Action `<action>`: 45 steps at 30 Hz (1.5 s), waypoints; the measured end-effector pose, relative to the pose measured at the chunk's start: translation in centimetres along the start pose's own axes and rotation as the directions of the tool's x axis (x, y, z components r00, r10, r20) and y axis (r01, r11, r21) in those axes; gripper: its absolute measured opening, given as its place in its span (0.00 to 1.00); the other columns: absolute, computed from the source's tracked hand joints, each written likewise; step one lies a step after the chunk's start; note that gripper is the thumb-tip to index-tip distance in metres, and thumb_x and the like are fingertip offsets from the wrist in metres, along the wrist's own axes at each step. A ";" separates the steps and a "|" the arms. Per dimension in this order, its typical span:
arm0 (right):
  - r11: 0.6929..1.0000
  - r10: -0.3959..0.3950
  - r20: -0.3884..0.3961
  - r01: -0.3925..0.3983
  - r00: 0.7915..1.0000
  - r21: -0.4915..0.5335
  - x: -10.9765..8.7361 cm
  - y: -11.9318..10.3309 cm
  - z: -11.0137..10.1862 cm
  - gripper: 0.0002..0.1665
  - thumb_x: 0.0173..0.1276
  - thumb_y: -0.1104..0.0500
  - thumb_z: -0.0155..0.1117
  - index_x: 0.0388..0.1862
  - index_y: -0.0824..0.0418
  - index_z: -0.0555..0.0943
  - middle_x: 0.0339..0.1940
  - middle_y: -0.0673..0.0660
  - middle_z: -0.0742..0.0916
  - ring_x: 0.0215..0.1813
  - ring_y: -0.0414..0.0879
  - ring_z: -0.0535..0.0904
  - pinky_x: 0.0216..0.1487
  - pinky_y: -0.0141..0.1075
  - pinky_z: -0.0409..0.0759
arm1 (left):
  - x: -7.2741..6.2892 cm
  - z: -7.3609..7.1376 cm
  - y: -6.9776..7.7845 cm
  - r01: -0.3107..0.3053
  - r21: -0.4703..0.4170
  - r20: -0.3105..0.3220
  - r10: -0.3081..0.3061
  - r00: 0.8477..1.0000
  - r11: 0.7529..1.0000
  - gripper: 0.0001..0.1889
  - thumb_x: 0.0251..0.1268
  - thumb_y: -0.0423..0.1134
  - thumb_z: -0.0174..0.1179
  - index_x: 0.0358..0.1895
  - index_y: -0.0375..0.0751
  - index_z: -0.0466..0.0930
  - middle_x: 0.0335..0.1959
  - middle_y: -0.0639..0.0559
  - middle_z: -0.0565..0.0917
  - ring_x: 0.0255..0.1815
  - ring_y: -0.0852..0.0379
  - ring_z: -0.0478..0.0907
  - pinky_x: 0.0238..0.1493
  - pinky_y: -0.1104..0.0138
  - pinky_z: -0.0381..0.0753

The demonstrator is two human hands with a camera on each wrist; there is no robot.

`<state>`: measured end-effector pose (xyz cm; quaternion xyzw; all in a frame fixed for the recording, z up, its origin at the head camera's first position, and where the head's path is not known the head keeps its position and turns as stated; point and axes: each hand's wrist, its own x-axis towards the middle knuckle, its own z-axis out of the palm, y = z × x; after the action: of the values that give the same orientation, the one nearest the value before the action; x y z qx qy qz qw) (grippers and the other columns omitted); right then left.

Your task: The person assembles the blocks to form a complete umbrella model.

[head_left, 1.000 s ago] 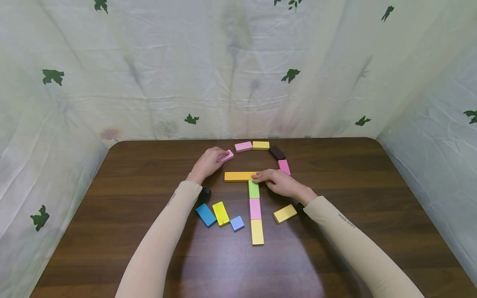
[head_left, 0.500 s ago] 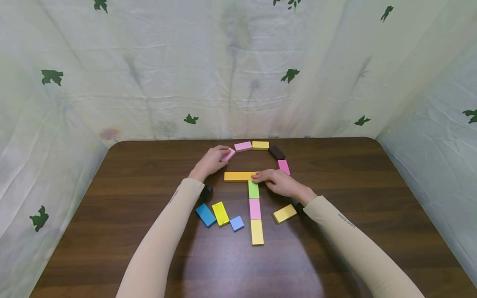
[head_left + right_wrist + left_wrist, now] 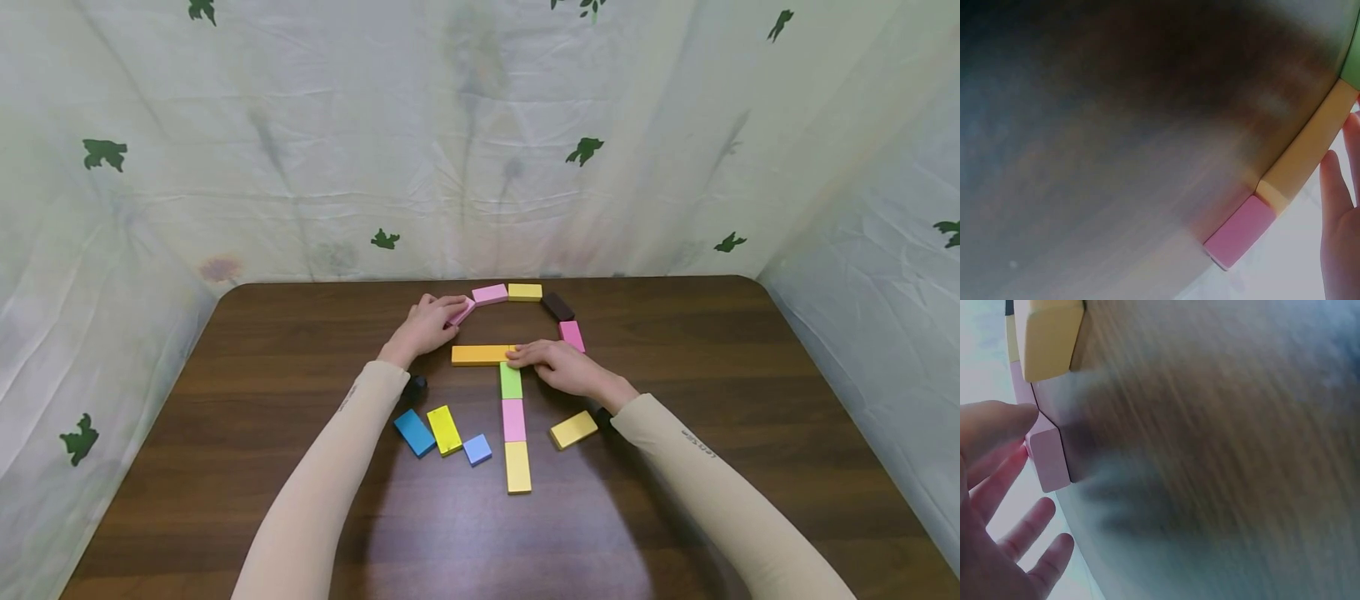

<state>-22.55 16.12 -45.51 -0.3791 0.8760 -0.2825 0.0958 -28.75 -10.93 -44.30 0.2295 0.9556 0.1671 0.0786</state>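
Note:
My left hand [image 3: 426, 325] pinches a light pink block [image 3: 463, 312] between thumb and fingers at the upper left of an arc of blocks. In the left wrist view that pink block [image 3: 1050, 456] meets another light pink block [image 3: 1023, 387] at an angle; the last two fingers are spread free. My right hand [image 3: 562, 367] rests its fingertips on the right end of an orange bar [image 3: 480, 356]. The right wrist view shows fingers [image 3: 1335, 187] beside an orange block [image 3: 1313, 137] that meets a deep pink block [image 3: 1241, 231].
The arc continues with yellow [image 3: 525, 292], black [image 3: 558, 307] and deep pink [image 3: 572, 336] blocks. Below the bar, a green block [image 3: 511, 381] tops a column with pink and yellow blocks. Loose blue [image 3: 415, 433], yellow [image 3: 445, 431], small blue [image 3: 477, 450] and tan [image 3: 573, 431] blocks lie around.
My left hand has slid the light pink block slightly up and right and turned it more steeply, until it meets the neighbouring pink block. The right hand has stayed in place.

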 end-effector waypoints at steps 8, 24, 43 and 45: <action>1.000 -0.001 0.002 0.001 1.000 0.002 0.0 0.0 0.0 0.26 0.66 0.75 0.50 0.60 0.60 0.79 0.61 0.53 0.80 0.66 0.50 0.70 0.64 0.46 0.66 | 0.1 0.2 0.0 0.013 0.003 -0.003 -0.013 1.000 1.000 0.27 0.69 0.35 0.55 0.71 0.41 0.64 0.72 0.47 0.63 0.61 0.42 0.61 0.57 0.50 0.62; 1.000 -0.007 -0.006 0.007 1.000 -0.002 0.0 0.1 0.1 0.26 0.65 0.75 0.50 0.59 0.61 0.80 0.61 0.53 0.80 0.66 0.50 0.70 0.65 0.45 0.66 | 0.1 0.4 -0.3 0.022 -0.030 0.005 -0.022 1.000 0.999 0.28 0.70 0.33 0.51 0.73 0.41 0.59 0.72 0.45 0.61 0.60 0.41 0.63 0.61 0.45 0.60; 1.000 -0.030 -0.015 0.030 0.999 -0.009 -0.1 -0.3 0.0 0.26 0.65 0.76 0.49 0.59 0.62 0.80 0.61 0.54 0.80 0.66 0.51 0.70 0.64 0.46 0.67 | -3.7 -0.6 -1.9 -0.126 -0.138 -0.028 0.124 0.992 0.982 0.27 0.68 0.29 0.53 0.70 0.31 0.61 0.70 0.39 0.64 0.70 0.43 0.60 0.68 0.53 0.59; 0.999 -0.033 -0.017 0.032 0.999 -0.011 -0.1 -0.3 0.0 0.26 0.65 0.76 0.49 0.59 0.63 0.80 0.61 0.55 0.80 0.66 0.52 0.70 0.64 0.46 0.67 | -4.5 -0.7 -2.0 -0.135 -0.154 -0.031 0.131 0.991 0.979 0.27 0.68 0.29 0.53 0.70 0.31 0.61 0.70 0.38 0.65 0.70 0.43 0.61 0.67 0.53 0.59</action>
<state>-22.27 16.01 -45.34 -0.3914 0.8720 -0.2825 0.0816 -25.76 -14.88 -44.02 0.2844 0.9230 0.2483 0.0750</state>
